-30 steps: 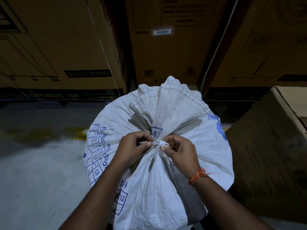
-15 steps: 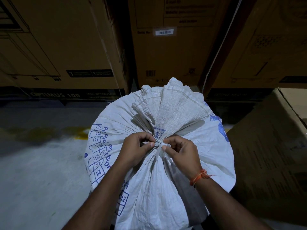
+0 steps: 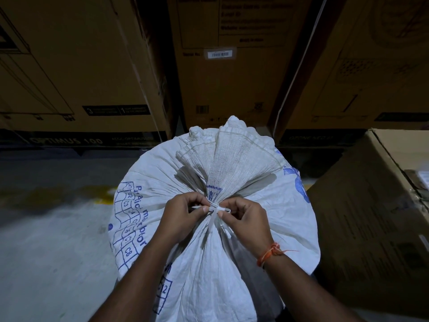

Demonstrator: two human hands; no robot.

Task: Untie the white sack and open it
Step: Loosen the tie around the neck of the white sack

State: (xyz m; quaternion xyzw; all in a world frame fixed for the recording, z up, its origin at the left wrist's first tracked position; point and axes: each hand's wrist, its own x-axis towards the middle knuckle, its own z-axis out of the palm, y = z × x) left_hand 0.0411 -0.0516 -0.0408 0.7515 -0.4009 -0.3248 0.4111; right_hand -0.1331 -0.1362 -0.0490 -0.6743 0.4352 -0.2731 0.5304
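Untying in hand: left hand [image 3: 183, 214] and right hand [image 3: 246, 219] each pinch the white tie [image 3: 214, 208] at the woven sack [image 3: 209, 263] neck, fan at twelve o'clock. Next: loosen the knot.

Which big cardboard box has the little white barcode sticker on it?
The middle box standing behind the white sack. Its white barcode sticker sits near the top; the other boxes show only dark printing.

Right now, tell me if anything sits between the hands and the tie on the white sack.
Nothing visible does. The left hand and right hand already pinch the white tie at the gathered neck of the white sack.
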